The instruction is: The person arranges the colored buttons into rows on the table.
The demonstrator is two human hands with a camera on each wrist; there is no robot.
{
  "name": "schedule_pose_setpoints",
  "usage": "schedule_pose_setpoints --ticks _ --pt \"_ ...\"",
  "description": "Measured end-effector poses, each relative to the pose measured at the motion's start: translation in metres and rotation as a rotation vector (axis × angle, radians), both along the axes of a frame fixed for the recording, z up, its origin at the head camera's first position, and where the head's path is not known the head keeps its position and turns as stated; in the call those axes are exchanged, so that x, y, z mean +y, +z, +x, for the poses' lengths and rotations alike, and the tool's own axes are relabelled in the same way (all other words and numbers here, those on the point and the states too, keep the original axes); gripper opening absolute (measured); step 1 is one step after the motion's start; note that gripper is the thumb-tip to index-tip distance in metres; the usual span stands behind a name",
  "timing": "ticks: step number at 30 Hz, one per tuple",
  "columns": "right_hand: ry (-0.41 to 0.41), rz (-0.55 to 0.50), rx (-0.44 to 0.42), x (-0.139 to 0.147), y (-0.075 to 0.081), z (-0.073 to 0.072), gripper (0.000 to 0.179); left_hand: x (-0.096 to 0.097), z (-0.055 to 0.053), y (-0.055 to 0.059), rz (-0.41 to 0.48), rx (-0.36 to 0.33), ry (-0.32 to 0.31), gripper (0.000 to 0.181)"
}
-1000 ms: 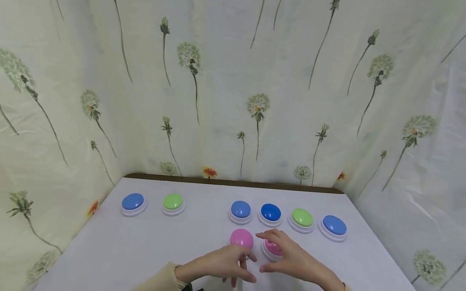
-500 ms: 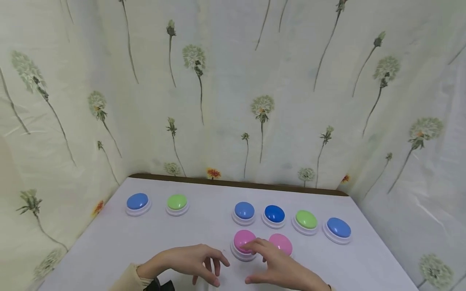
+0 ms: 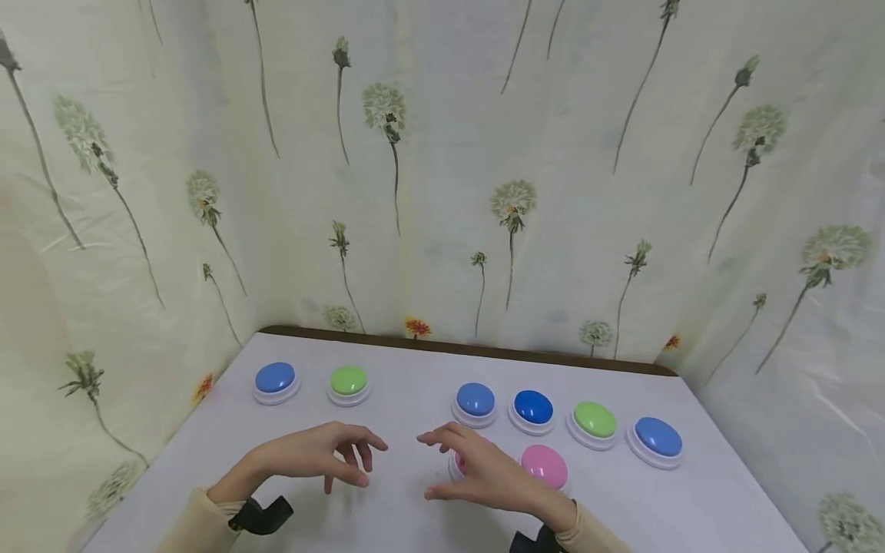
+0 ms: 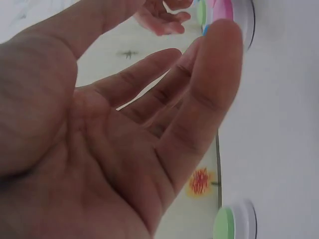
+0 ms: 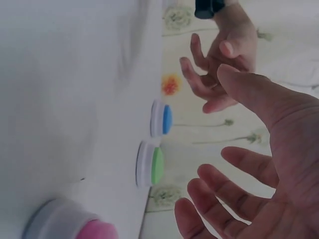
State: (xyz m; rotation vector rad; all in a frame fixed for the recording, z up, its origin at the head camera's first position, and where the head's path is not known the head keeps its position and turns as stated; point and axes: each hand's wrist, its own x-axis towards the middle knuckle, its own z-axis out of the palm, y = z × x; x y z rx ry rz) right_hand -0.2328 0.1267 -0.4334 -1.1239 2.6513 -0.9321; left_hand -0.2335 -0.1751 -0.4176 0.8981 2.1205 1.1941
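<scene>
My left hand (image 3: pixel 318 453) hovers over the left-middle of the white table, fingers loosely bent and apart, holding nothing; its palm (image 4: pixel 104 149) fills much of the left wrist view. My right hand (image 3: pixel 484 472) is above the table with thumb and fingers spread, also holding nothing. It partly covers one pink push button (image 3: pixel 459 462); another pink push button (image 3: pixel 545 465) shows just right of the hand. Nearest beyond the left hand are a green push button (image 3: pixel 349 380) and a blue push button (image 3: pixel 275 377). I see no contact between either hand and a button.
At the back right stand a blue button (image 3: pixel 475 399), a darker blue button (image 3: pixel 532 406), a green button (image 3: pixel 595 419) and another blue button (image 3: pixel 658 436). A dandelion-print curtain (image 3: pixel 435 192) rises behind the table's dark rear edge (image 3: pixel 470 351).
Both hands have moved left, away from the pink buttons, and the gap between them has widened. The view has turned slightly left.
</scene>
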Motion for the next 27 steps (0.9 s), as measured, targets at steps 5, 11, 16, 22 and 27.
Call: schedule_pose_setpoints --ticks 5,11,16,22,27 --pt "0.01 -0.043 -0.003 -0.021 0.005 -0.025 0.063 -0.025 -0.015 -0.001 0.02 0.03 0.109 0.043" --pt "-0.033 -0.055 0.004 -0.053 0.004 -0.061 0.064 -0.054 -0.036 -0.008 0.042 0.075 0.259 0.045" --pt "-0.078 -0.029 -0.028 -0.081 0.003 -0.085 0.066 -0.073 -0.054 -0.02 0.087 -0.017 0.413 0.05" --pt "-0.131 0.047 -0.072 -0.106 -0.002 -0.112 0.073 -0.082 -0.073 -0.036 0.089 -0.049 0.564 0.063" --pt "-0.166 0.086 -0.127 -0.127 -0.013 -0.127 0.08 -0.082 -0.089 -0.041 0.043 -0.031 0.666 0.071"
